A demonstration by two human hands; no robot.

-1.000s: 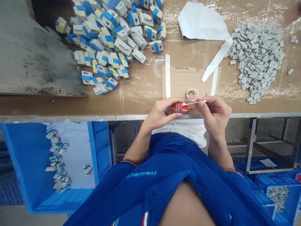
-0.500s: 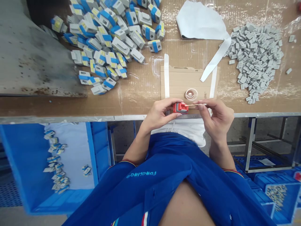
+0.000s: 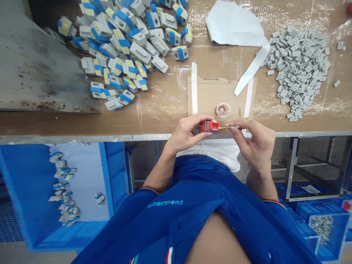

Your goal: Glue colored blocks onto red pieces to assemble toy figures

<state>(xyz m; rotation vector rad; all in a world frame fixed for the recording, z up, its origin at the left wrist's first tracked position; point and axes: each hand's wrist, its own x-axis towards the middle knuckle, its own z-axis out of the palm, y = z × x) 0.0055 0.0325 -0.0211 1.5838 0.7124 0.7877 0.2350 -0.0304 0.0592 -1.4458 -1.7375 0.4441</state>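
My left hand (image 3: pixel 189 131) grips a small red and grey plastic block (image 3: pixel 211 126) between thumb and fingers at the table's front edge. A recess shows in the block's upper face. My right hand (image 3: pixel 254 141) pinches a thin wooden stick, perhaps a cotton swab (image 3: pixel 226 127), whose left end meets the block's right side. Just beyond the hands stands a small clear round cup (image 3: pixel 223 110) with a little something inside, too small to make out. It rests on a cardboard sheet (image 3: pixel 209 91) held by white tape strips.
Grey blocks with blue and yellow bands (image 3: pixel 123 47) are heaped at the back left, beside a stained metal plate (image 3: pixel 41 73). Small grey pieces (image 3: pixel 299 69) form a pile at the right, near a white cloth (image 3: pixel 233 25). A blue crate (image 3: pixel 24 190) stands below left.
The stick's tip has moved from the recess on top of the block to its right side. My right hand has shifted slightly right and down; my left hand holds still.
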